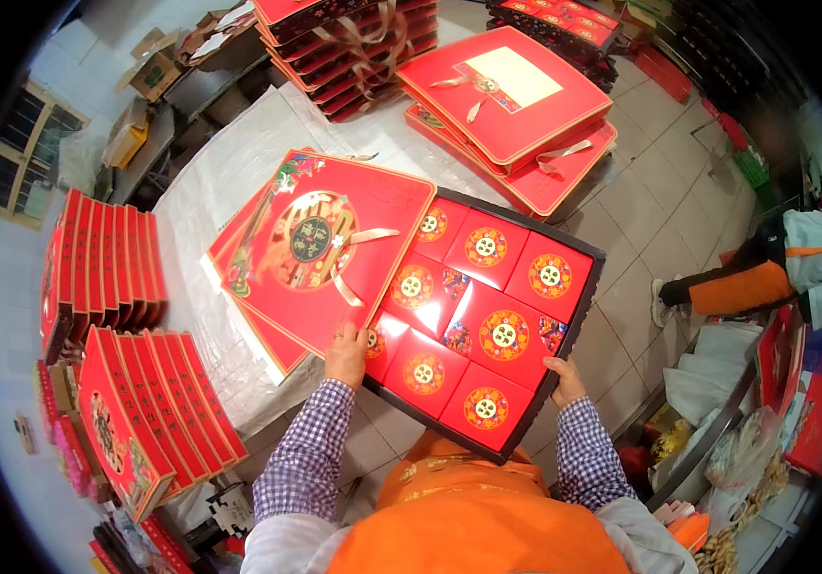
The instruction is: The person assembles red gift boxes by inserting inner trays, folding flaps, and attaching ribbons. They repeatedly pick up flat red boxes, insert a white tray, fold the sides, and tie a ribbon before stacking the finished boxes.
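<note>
Left hand (pixel 346 356) is curled at the near-left edge of a flat, dark-edged tray (pixel 468 440) full of shiny red boxes; I cannot tell if its fingers pinch the cover there too. On a clock around the tray, with twelve farthest from the person, this hand sits near eight. Right hand (pixel 567 381) grips the tray's other side at four, its thumb on top.

It looks like the step now is to hold the tray steady. Both hands should lift the same amount, so the square red boxes with round flower pictures (pixel 505 330) do not slide. Go gently, because a tight squeeze could bend the edge.

At ten lies a red cardboard cover with a big round picture (pixel 313 239), lapping over the tray. Mind its pale ribbon (pixel 373 234), which might catch. Under it, a table with a white sheet (pixel 191 230) gives a soft place to lean on.

At twelve is a small pile of red boxes with ribbons (pixel 507 96), so best not bump it.
</note>
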A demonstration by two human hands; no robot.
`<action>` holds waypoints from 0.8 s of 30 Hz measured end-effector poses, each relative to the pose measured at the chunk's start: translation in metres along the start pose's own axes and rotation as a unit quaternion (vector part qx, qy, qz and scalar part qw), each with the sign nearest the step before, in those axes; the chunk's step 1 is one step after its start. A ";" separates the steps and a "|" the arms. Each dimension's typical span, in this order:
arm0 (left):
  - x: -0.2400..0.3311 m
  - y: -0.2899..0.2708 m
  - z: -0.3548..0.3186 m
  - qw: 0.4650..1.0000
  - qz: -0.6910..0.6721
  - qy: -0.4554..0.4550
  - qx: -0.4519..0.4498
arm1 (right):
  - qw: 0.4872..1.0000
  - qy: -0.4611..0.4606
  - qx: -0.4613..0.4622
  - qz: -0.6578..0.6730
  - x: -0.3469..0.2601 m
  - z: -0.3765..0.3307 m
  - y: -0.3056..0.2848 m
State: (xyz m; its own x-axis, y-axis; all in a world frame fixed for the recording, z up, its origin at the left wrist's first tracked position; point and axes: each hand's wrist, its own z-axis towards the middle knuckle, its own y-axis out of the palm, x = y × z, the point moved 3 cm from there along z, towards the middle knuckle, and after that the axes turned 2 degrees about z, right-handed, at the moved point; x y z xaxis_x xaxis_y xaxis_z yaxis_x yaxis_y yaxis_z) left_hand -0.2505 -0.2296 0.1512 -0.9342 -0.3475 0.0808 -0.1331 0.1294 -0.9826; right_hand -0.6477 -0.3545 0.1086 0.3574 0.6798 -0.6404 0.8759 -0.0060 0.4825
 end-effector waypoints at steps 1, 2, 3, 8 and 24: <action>-0.002 0.001 -0.004 1.000 -0.004 0.020 0.009 | 1.000 0.008 0.000 0.005 0.004 0.001 0.007; -0.003 0.002 -0.009 0.999 -0.008 0.040 0.017 | 1.000 0.016 0.001 0.009 0.010 0.003 0.016; -0.004 0.003 -0.013 0.998 -0.012 0.059 0.026 | 1.000 0.025 0.001 0.013 0.015 0.002 0.023; -0.022 0.010 -0.025 0.998 0.024 0.053 0.012 | 0.998 0.051 0.003 0.038 0.058 0.016 0.039; -0.192 0.100 -0.122 0.575 -0.436 -0.618 0.312 | 0.993 0.120 0.014 -0.002 0.092 0.006 0.008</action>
State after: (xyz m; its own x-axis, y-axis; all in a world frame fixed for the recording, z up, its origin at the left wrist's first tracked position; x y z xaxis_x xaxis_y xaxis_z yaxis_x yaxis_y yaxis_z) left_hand -0.1248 -0.0365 0.0581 0.3979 -0.4725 0.7864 0.1326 -0.8186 -0.5589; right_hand -0.6059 -0.2964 0.0501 0.2691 0.8354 -0.4794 0.8870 -0.0209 0.4614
